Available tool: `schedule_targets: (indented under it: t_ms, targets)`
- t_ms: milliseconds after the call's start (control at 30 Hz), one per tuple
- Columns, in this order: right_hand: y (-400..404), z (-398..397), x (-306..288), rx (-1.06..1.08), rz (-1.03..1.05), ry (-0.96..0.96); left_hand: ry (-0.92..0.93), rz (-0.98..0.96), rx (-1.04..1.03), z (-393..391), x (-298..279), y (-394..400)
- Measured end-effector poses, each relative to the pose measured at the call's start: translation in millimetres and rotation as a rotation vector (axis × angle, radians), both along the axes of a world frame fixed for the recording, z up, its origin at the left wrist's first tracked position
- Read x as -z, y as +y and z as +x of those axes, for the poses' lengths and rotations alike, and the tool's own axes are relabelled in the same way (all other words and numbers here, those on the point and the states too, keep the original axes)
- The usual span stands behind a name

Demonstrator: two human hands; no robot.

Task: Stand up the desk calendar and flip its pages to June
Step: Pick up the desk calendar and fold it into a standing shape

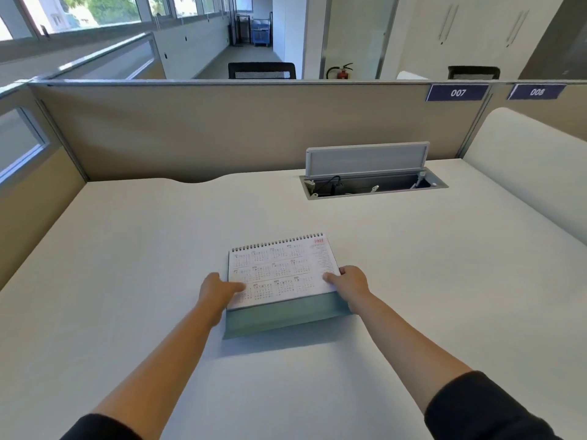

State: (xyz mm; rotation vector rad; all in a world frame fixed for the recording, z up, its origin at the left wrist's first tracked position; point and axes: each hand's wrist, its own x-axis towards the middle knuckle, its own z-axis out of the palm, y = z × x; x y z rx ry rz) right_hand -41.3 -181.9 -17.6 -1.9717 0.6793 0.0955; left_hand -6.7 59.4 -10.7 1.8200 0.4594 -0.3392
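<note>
The desk calendar (279, 268) stands tilted on the white desk (127, 249), its black spiral binding at the far top edge and a teal cardboard base flap (282, 315) toward me. The facing page shows a whole-year overview with small month grids. My left hand (219, 289) grips its lower left corner, thumb on the page. At the lower right edge, my right hand (349, 281) holds it with fingers on the page.
An open cable box (371, 185) with a raised grey lid is set in the desk at the back right. Beige partition panels (222, 128) wall the desk's back and left sides. A white curved divider (533, 173) bounds the right.
</note>
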Motion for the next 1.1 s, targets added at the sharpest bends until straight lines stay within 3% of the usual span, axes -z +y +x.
schedule_targets:
  t_ms: [200, 533, 867, 1100]
  targets:
    - [-3, -1, 3, 0.073, 0.077, 0.054, 0.094, -0.024, -0.090, 6, 10, 4]
    - [-4, 5, -6, -0.081, -0.176, 0.264, 0.087, 0.069, -0.042, 9, 7, -2]
    - [-12, 4, 0, 0.056, -0.022, 0.254, 0.159, -0.043, -0.026, 12, -3, -3]
    - [-12, 16, -17, 0.102, 0.279, 0.239, 0.136, -0.206, -0.017, 21, -32, -4]
